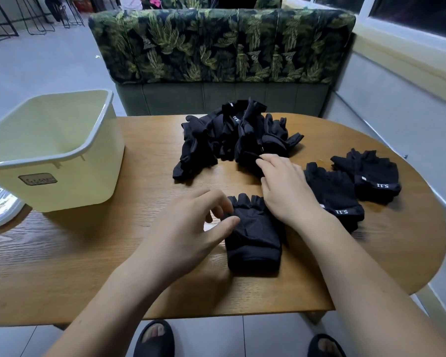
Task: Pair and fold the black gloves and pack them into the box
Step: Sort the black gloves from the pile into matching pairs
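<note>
A black fingerless glove (254,240) lies flat on the wooden table (88,266) in front of me. My left hand (191,225) pinches its left edge with thumb and curled fingers. My right hand (285,186) reaches past it and takes hold of a glove at the near edge of the loose pile of black gloves (232,135). Two folded pairs lie to the right: one (332,194) beside my right wrist and one (371,173) farther right. The pale yellow-green box (62,161) stands at the table's left, nothing visible inside.
A leaf-patterned green sofa (222,47) stands right behind the table. A grey wall and window sill run along the right. A white object (0,212) lies at the far left edge. My sandalled feet (155,338) show below the table's near edge.
</note>
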Demonstrator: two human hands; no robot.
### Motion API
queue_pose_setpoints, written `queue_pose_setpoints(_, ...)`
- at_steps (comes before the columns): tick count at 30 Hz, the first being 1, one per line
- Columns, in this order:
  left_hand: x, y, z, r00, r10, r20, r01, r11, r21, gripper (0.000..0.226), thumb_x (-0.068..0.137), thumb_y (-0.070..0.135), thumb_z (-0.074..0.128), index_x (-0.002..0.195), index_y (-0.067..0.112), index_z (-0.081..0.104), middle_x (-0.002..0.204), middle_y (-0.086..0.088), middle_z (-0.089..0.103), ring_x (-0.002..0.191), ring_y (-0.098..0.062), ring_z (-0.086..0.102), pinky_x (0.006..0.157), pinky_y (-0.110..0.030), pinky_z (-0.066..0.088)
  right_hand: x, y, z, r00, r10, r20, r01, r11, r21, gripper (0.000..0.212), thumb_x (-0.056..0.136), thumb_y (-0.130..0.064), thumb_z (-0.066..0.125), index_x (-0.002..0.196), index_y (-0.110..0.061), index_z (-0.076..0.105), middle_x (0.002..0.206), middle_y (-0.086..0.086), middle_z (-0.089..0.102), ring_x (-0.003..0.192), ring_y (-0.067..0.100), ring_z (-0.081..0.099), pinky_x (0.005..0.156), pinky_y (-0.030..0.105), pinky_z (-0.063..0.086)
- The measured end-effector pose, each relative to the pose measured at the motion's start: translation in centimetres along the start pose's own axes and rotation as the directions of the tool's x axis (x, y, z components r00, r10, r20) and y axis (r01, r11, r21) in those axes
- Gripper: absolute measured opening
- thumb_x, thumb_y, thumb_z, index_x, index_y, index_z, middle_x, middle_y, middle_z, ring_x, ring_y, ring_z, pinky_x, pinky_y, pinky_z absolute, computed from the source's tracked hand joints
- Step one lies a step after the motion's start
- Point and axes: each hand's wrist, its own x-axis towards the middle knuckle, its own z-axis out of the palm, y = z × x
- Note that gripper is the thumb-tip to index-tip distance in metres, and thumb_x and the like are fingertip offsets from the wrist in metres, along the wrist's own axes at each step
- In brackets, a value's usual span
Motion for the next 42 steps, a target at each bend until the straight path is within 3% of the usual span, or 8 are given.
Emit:
queue_pose_setpoints(5, 0.2, 0.2, -0.7, 0.997, -0.046, -0.068, 0.041, 0.997, -0.073, 0.008, 0.096, 0.043, 0.072, 0.095, 0.035, 0.069, 0.089, 0.018, 0.068, 0.094, -0.006, 0.065, 0.073, -0.018, 0.048, -1.1, -0.8, -2.5, 0.978, 0.007, -0.208, 0.046, 0.966, 0.253, 0.040, 0.104, -0.006, 0.053, 0.140, -0.015, 0.065, 0.144, -0.004, 0.060, 0.140, 0.016, 0.049, 0.115, 0.037, 0.038)
queue_pose_setpoints(9, 0.2, 0.5, -0.9, 0.983, -0.144, -0.116, 0.118, 0.971, -0.206, 0.003, 0.096, 0.036, 0.073, 0.095, 0.034, 0.072, 0.088, 0.016, 0.072, 0.092, -0.004, 0.068, 0.070, -0.013, 0.045, -2.7, -1.8, -5.2, 0.973, 0.103, -0.209, 0.024, 0.847, 0.531, 0.036, 0.105, -0.006, 0.057, 0.134, -0.022, 0.070, 0.136, -0.017, 0.065, 0.128, -0.006, 0.055, 0.104, 0.005, 0.037)
queue_pose_setpoints(13, 0.3, 0.9, -0.6, 0.959, -0.247, -0.136, 0.183, 0.912, -0.366, 0.007, 0.096, 0.040, 0.075, 0.100, 0.035, 0.072, 0.095, 0.018, 0.074, 0.091, -0.006, 0.070, 0.073, -0.016, 0.053, -4.7, -2.4, -6.7, 0.971, 0.232, -0.062, -0.071, 0.525, 0.848, 0.034, 0.106, -0.009, 0.059, 0.124, -0.033, 0.076, 0.117, -0.010, 0.077, 0.112, 0.006, 0.071, 0.098, 0.025, 0.055)
queue_pose_setpoints(20, 0.8, 1.9, 0.2, 0.913, -0.408, -0.017, 0.319, 0.737, -0.596, 0.029, 0.097, 0.050, 0.066, 0.117, 0.030, 0.070, 0.107, 0.008, 0.079, 0.096, -0.007, 0.076, 0.079, -0.026, 0.054, -6.6, -3.1, -8.4, 0.987, 0.128, 0.098, -0.100, 0.014, 0.995, 0.031, 0.104, 0.001, 0.054, 0.128, -0.007, 0.073, 0.116, 0.020, 0.077, 0.106, 0.028, 0.072, 0.101, 0.043, 0.056)
queue_pose_setpoints(27, 0.9, 3.4, 0.1, 0.922, -0.370, 0.116, 0.330, 0.594, -0.733, 0.052, 0.092, 0.063, 0.056, 0.122, 0.023, 0.070, 0.115, 0.003, 0.079, 0.107, -0.014, 0.076, 0.088, -0.036, 0.056, -7.9, -4.2, -7.3, 0.993, 0.067, 0.098, -0.100, 0.034, 0.994, 0.033, 0.103, 0.002, 0.055, 0.129, -0.009, 0.072, 0.116, 0.013, 0.078, 0.104, 0.020, 0.075, 0.092, 0.028, 0.059)
queue_pose_setpoints(32, 0.8, 3.8, 0.1, 0.940, -0.341, 0.024, 0.250, 0.638, -0.728, 0.035, 0.091, 0.040, 0.073, 0.122, 0.024, 0.070, 0.104, 0.011, 0.080, 0.094, 0.002, 0.074, 0.077, -0.013, 0.053, -8.1, -4.5, -7.0, 0.995, -0.008, 0.103, -0.102, 0.079, 0.992, 0.036, 0.107, -0.006, 0.049, 0.138, -0.011, 0.068, 0.129, 0.011, 0.074, 0.126, 0.027, 0.069, 0.111, 0.042, 0.053)
queue_pose_setpoints(37, 0.6, 2.7, -0.1, 0.958, -0.286, 0.021, 0.224, 0.701, -0.677, 0.055, 0.079, 0.026, 0.091, 0.128, 0.023, 0.068, 0.115, 0.000, 0.079, 0.113, -0.019, 0.075, 0.102, -0.047, 0.058, -8.4, -5.4, -7.3, 0.974, -0.186, 0.131, -0.124, 0.047, 0.991, 0.042, 0.112, -0.011, 0.037, 0.148, -0.010, 0.057, 0.145, 0.001, 0.067, 0.140, 0.012, 0.058, 0.111, 0.027, 0.048)
queue_pose_setpoints(42, 0.8, 1.8, -0.6, 0.918, -0.383, -0.103, 0.202, 0.675, -0.710, 0.039, 0.088, 0.002, 0.080, 0.122, 0.018, 0.069, 0.108, -0.004, 0.080, 0.106, -0.022, 0.076, 0.096, -0.045, 0.062, -8.1, -5.0, -7.2, 0.975, -0.204, 0.086, -0.073, 0.070, 0.995, 0.044, 0.114, -0.014, 0.030, 0.153, -0.009, 0.050, 0.151, 0.009, 0.062, 0.149, 0.021, 0.050, 0.124, 0.053, 0.035)
